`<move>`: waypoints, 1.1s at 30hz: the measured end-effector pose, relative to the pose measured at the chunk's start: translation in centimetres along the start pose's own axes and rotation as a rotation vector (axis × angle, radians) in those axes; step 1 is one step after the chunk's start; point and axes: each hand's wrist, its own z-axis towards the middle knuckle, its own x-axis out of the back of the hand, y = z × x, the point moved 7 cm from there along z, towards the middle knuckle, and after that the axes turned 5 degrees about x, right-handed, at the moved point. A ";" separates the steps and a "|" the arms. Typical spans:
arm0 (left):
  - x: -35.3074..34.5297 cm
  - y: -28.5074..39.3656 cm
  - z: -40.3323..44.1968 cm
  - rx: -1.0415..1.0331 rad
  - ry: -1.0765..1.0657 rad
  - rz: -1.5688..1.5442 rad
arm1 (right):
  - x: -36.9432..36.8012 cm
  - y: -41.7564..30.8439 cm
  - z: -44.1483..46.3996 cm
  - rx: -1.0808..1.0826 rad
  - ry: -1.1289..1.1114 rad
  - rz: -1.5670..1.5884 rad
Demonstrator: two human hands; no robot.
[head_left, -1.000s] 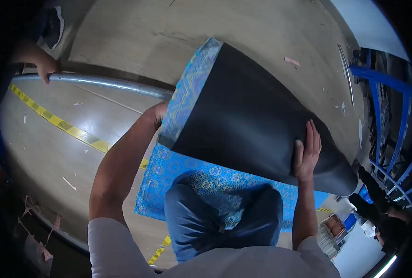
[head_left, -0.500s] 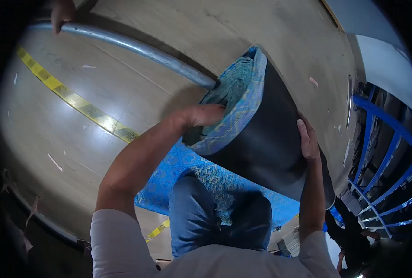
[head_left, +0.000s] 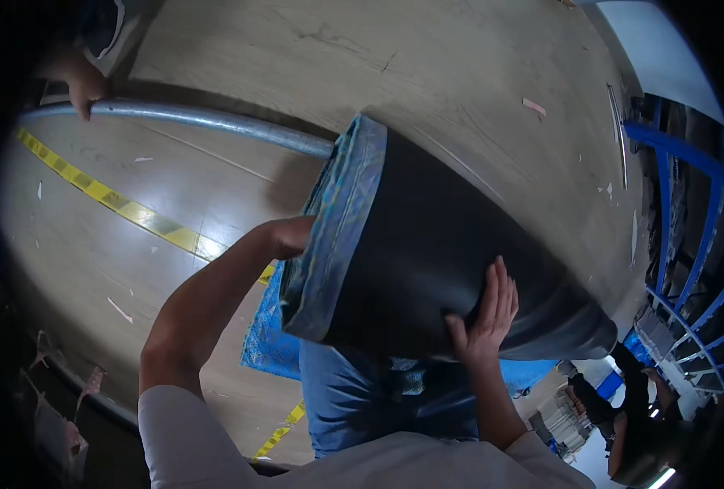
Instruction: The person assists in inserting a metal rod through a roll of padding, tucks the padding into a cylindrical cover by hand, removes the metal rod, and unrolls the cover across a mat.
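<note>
A large roll (head_left: 427,244), black outside with a blue patterned edge, lies across my lap and narrows toward the right. My left hand (head_left: 297,235) reaches into its open left end; the fingers are hidden inside. My right hand (head_left: 489,314) rests flat on the black surface, fingers stretched and thumb apart. A metal pipe (head_left: 215,122) meets the roll's left end, its tip at or behind the rim. Blue patterned material (head_left: 270,338) shows beneath the roll, near my knees.
A co-worker's hand (head_left: 87,85) grips the pipe at the upper left. Yellow striped tape (head_left: 134,212) crosses the floor. Blue metal racks (head_left: 688,155) stand at the right. Another person in dark clothes (head_left: 631,407) is at the lower right. Scraps (head_left: 533,107) lie about.
The roll's open end has turned and come lower, closer to my lap, hiding more of the blue material. My left hand remains at the opening; my right hand has shifted left and down with the roll.
</note>
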 end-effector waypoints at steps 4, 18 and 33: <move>1.4 -4.6 0.0 0.036 -0.069 -0.099 | -1.5 -1.1 -5.4 -0.015 -0.001 -0.001; 5.4 -3.2 0.4 0.070 0.051 -0.017 | -0.1 5.4 8.7 -0.199 -0.366 0.270; 2.4 -4.5 -5.9 -0.180 0.829 0.295 | -0.5 4.2 4.7 -0.159 -0.088 0.235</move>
